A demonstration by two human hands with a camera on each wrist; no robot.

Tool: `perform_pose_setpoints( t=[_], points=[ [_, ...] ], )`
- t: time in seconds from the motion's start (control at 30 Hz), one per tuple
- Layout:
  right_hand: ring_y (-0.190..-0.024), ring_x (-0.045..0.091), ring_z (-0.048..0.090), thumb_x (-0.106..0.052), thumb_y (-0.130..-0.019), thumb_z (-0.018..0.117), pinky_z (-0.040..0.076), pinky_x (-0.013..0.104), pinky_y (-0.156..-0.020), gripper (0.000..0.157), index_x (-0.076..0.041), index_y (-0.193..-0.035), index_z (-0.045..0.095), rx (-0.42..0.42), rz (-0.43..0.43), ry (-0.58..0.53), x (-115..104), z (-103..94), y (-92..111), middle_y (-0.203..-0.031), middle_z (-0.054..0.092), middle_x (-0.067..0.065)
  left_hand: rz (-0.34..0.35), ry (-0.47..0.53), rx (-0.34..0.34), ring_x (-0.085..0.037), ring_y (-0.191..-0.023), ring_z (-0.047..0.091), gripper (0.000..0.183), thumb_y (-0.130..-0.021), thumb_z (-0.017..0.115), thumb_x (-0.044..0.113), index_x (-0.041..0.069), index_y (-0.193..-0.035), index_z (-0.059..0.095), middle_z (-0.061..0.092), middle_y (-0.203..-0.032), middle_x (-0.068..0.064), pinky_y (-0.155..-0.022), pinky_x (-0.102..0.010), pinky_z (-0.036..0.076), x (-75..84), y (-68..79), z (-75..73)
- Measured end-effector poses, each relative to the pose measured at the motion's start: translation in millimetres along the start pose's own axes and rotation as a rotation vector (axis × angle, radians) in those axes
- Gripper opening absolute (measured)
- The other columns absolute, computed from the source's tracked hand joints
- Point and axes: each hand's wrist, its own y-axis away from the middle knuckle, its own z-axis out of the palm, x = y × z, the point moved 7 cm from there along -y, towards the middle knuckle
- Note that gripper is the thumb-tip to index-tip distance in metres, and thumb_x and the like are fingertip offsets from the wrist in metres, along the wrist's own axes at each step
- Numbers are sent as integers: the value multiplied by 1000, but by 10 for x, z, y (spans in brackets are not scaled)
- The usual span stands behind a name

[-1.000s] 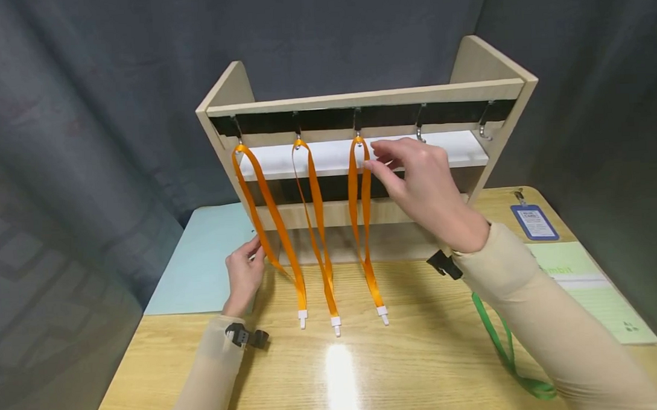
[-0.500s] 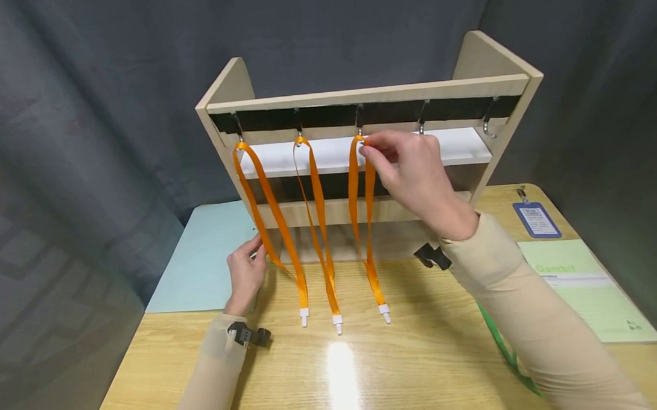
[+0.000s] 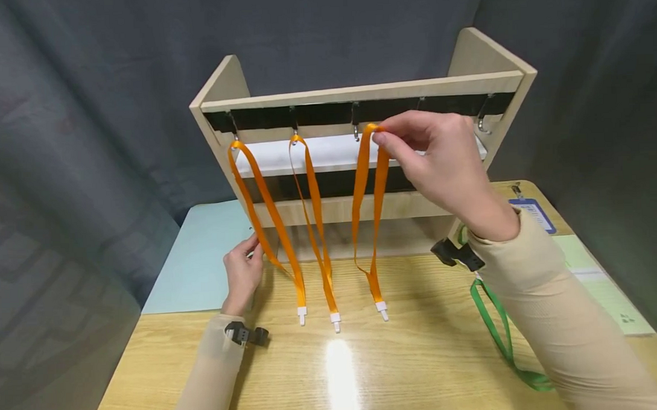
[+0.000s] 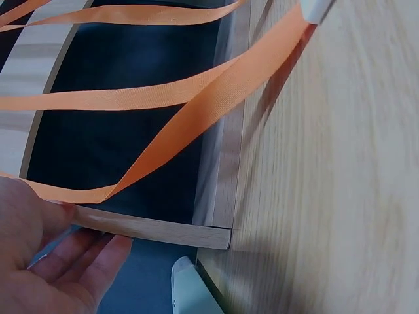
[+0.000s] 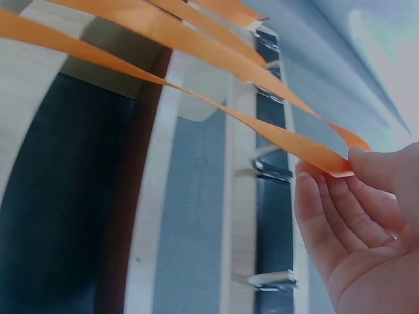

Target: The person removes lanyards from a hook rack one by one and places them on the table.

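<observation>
Now the right hand point(image 3: 441, 156) has lifted one orange strap point(image 3: 362, 167) off, thumb and fingertips pinching its loop, baring the hook point(image 3: 355, 131) just left of them; that unhooking seems done. Farther left, two more straps point(image 3: 316, 202) hang from two of five hooks; the left hand point(image 3: 242, 271) grips the rack point(image 3: 330, 95).

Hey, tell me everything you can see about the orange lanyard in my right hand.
The lanyard is a long loop of flat, smooth orange ribbon, fabric by its look. Its two strands hang in front of the rack, twisting slightly and joining low down above a white clip. Nothing hangs from the clip. Your right hand pinches the loop near its top between thumb and fingers. The loop sits just right of the third hook from the left and looks free of it.
</observation>
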Motion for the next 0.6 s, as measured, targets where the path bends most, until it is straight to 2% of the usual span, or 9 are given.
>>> perform_pose_setpoints(
  t=[0.1,0.3,0.6],
  points=[
    [-74,10,67,-11,-88,70,52,15,-69,12,-3,-94,76,15,3,-21,-31,-90,-11,-88,72,3,-3,-3,1,-28,-89,68,27,-92,61,4,3,-118,68,69,-101,-15,-70,-40,57,2,3,-11],
    [-70,1,64,-11,-86,72,51,14,-67,13,-2,-95,76,22,18,-14,-43,-250,-11,-87,71,2,7,-9,7,-28,-88,68,27,-91,61,3,3,-117,68,70,-100,-14,-71,-39,57,-2,9,-27],
    [-70,7,65,-7,-86,70,52,15,-67,14,1,-97,75,51,16,-14,-28,-529,-53,-89,71,6,15,-3,4,-29,-87,68,27,-91,60,1,0,-117,68,69,-101,-17,-73,-40,57,43,22,-19]
  ],
)
